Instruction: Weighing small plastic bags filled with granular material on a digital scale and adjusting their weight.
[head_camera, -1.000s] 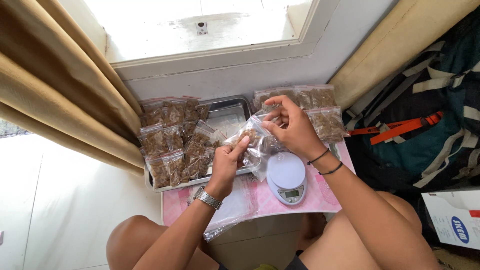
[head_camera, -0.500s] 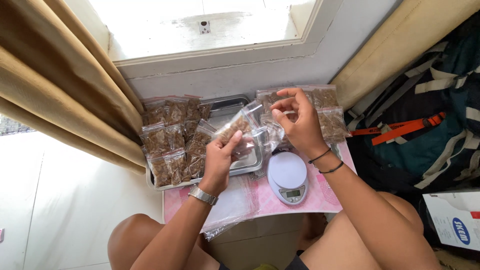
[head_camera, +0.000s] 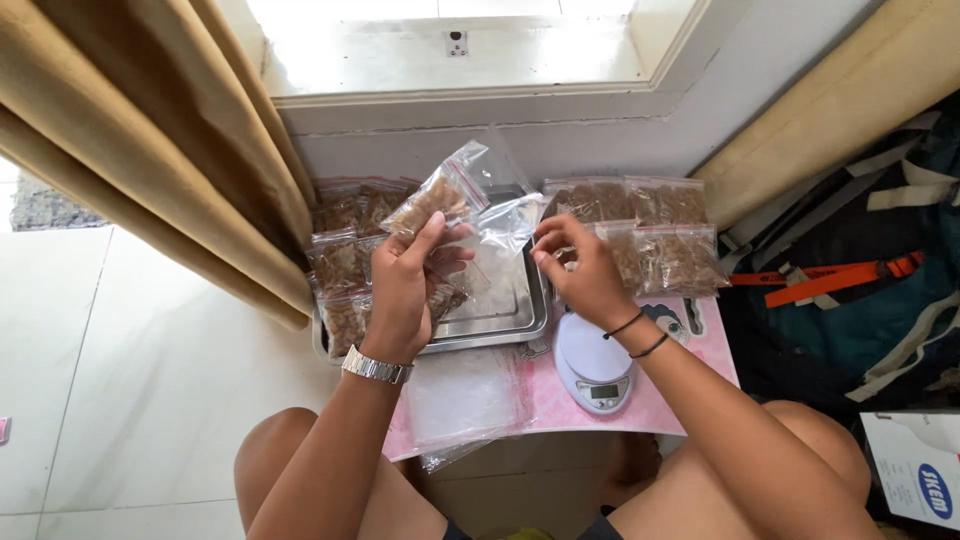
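Note:
My left hand (head_camera: 405, 280) holds up a small clear zip bag of brown pieces (head_camera: 438, 196), lifted above the metal tray (head_camera: 500, 312). My right hand (head_camera: 578, 268) pinches the top of another clear bag (head_camera: 505, 222) over the tray, fingers closed on the plastic. Several filled bags (head_camera: 340, 262) lie in rows at the tray's left side. More filled bags (head_camera: 650, 228) lie in rows to the right of my right hand. A small white kitchen scale (head_camera: 592, 362) sits just under my right wrist.
A low pink table (head_camera: 680, 375) carries the tray, the scale and a stack of empty clear bags (head_camera: 462, 400). Tan curtains hang at left (head_camera: 150, 150) and upper right. A dark backpack with an orange strap (head_camera: 830, 280) lies right. White box (head_camera: 925, 480) at lower right.
My left hand has lifted its filled bag up and to the left, away from the right hand. My right hand has dropped slightly and now grips another bag. The view shifted right.

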